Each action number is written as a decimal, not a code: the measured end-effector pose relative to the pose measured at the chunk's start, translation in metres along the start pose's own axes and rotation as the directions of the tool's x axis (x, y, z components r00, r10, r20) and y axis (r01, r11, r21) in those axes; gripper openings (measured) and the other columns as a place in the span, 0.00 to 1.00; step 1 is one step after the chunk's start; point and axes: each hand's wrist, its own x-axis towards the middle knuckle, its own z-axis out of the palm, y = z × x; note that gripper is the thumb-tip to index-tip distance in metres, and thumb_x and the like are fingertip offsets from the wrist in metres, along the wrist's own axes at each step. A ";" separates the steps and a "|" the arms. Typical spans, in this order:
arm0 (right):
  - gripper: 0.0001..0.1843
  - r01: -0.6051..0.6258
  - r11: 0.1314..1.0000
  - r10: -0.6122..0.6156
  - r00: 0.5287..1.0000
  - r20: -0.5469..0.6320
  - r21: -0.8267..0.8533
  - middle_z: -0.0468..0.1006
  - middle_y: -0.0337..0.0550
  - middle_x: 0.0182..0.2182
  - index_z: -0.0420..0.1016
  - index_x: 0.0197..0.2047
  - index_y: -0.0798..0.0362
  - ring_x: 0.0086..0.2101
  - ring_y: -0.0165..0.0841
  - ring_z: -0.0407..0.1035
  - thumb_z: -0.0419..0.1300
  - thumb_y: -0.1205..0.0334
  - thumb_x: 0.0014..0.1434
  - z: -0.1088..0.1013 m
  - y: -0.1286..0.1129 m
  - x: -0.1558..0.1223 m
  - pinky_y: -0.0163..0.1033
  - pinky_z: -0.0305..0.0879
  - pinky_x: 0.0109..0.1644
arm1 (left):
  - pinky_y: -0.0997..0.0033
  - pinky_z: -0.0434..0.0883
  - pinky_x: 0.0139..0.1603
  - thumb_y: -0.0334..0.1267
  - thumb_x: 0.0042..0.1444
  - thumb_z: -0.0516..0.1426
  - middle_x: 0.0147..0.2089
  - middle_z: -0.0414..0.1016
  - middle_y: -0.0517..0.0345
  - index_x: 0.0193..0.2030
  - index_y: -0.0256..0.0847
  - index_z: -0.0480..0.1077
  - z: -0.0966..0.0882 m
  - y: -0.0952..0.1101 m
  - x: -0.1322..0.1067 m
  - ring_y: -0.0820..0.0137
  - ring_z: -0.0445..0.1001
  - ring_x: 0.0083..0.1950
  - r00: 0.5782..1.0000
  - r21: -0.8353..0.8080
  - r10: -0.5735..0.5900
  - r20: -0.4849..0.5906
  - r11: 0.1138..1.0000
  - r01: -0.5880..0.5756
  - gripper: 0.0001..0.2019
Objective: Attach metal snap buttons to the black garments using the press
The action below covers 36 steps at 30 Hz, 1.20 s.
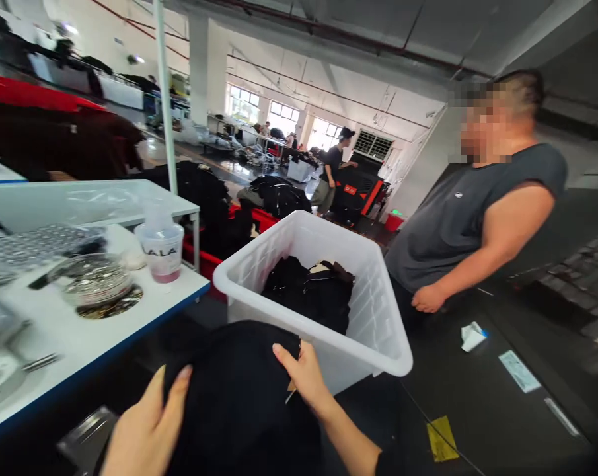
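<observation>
A piece of black cloth (pixel 239 390) hangs between my two hands, in front of the near side of a white plastic bin. My left hand (pixel 147 420) grips its left side, with thumb and fingers closed on the fabric. On the right edge, my right hand (pixel 303 377) pinches the cloth, thumb on top. A small tan bit, perhaps a tag, shows beside the right fingers. Inside the white bin (pixel 385 330) lies a heap of dark garments (pixel 308 291) with a pale patch among them. The cloth's lower part runs out of view.
At left, a white worktable (pixel 180 297) carries a plastic cup (pixel 162 254), a round dish (pixel 98 281) of small metal pieces and part of a machine (pixel 1 370). A person (pixel 477 211) stands right of the bin. Red bins (pixel 212 264) with dark cloth stand behind.
</observation>
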 end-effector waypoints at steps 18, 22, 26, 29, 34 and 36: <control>0.29 0.180 0.983 -0.137 0.849 0.511 -0.037 0.73 0.47 0.49 0.65 0.60 0.52 0.48 0.36 0.68 0.57 0.49 0.59 -0.007 -0.028 -0.031 0.42 0.64 0.52 | 0.65 0.75 0.38 0.49 0.50 0.57 0.37 0.78 0.55 0.43 0.42 0.66 0.047 0.043 -0.023 0.59 0.78 0.39 0.955 -0.149 0.102 0.279 0.987 -0.062 0.17; 0.20 0.281 0.960 -0.253 0.878 0.407 -0.009 0.71 0.46 0.49 0.69 0.54 0.51 0.49 0.34 0.68 0.58 0.57 0.59 -0.010 -0.028 -0.030 0.42 0.63 0.54 | 0.70 0.75 0.38 0.53 0.52 0.55 0.39 0.79 0.55 0.40 0.42 0.71 0.044 0.035 -0.022 0.61 0.78 0.40 0.943 -0.237 0.205 0.262 0.961 -0.143 0.18; 0.33 0.341 0.928 -0.322 0.936 0.140 -0.148 0.64 0.47 0.57 0.60 0.60 0.49 0.57 0.36 0.59 0.65 0.59 0.52 -0.015 -0.024 -0.013 0.46 0.53 0.63 | 0.68 0.76 0.40 0.57 0.45 0.58 0.39 0.79 0.53 0.38 0.40 0.73 0.028 0.045 -0.013 0.57 0.78 0.42 0.994 -0.238 0.089 0.065 0.969 -0.072 0.22; 0.44 0.330 0.938 -0.282 0.907 0.313 -0.110 0.61 0.47 0.60 0.57 0.63 0.49 0.60 0.39 0.56 0.70 0.56 0.45 -0.018 -0.038 0.006 0.47 0.50 0.65 | 0.64 0.77 0.39 0.57 0.41 0.60 0.36 0.80 0.54 0.35 0.40 0.74 0.007 0.077 -0.005 0.55 0.78 0.40 0.999 -0.294 0.040 0.000 0.955 -0.039 0.23; 0.35 0.388 0.916 -0.263 0.775 0.575 -0.104 0.76 0.42 0.44 0.74 0.43 0.53 0.48 0.40 0.69 0.73 0.47 0.31 -0.022 -0.100 0.037 0.44 0.65 0.55 | 0.58 0.76 0.48 0.55 0.40 0.63 0.35 0.80 0.60 0.32 0.46 0.76 -0.029 0.161 0.001 0.55 0.78 0.40 0.975 -0.421 0.219 0.036 0.888 -0.183 0.18; 0.40 0.474 0.870 -0.342 0.781 0.522 -0.138 0.77 0.42 0.43 0.74 0.43 0.52 0.48 0.41 0.69 0.75 0.51 0.22 -0.026 -0.132 0.042 0.43 0.64 0.57 | 0.54 0.73 0.53 0.54 0.40 0.64 0.37 0.80 0.62 0.33 0.47 0.76 -0.038 0.196 0.004 0.55 0.77 0.43 0.977 -0.523 0.214 -0.011 0.832 -0.188 0.16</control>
